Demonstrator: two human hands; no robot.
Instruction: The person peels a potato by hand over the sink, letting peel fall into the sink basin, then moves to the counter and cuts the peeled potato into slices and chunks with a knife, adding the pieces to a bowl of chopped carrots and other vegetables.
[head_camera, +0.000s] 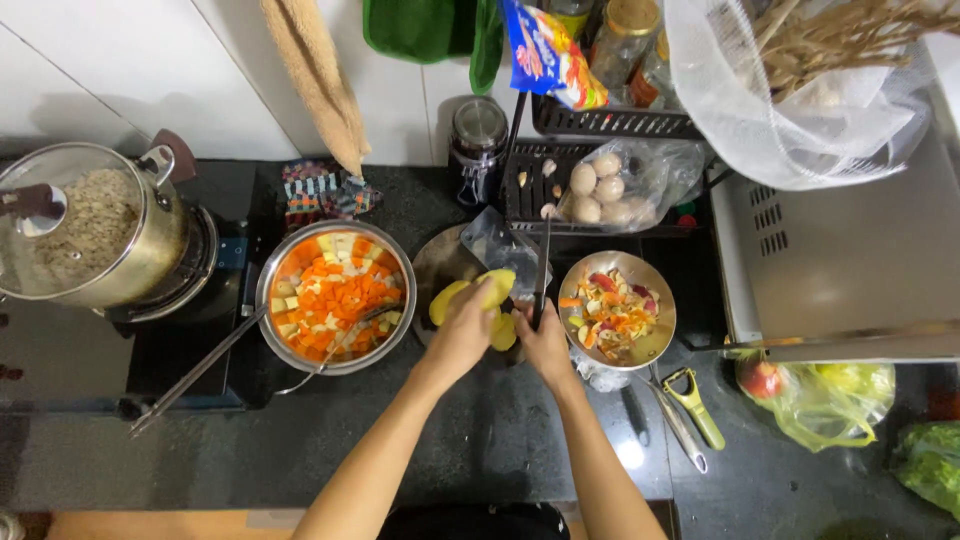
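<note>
My left hand (462, 325) grips a peeled yellow potato (492, 288) over a round dark cutting board (438, 262). Another potato piece (503, 332) lies on the board below it. My right hand (543, 340) is closed on the handle of a knife (543, 262), whose blade points away from me beside the potato. Left of the board sits a steel pan (335, 360) of diced carrot and potato with a spoon in it. To the right stands a steel bowl (660, 330) full of vegetable peelings.
A lidded pot (95, 235) sits on a stove at the left. A green peeler (697, 405) and another tool lie on the dark counter at the right. A black rack holds bagged eggs (600, 190). Bags of produce (830, 395) lie under a metal appliance.
</note>
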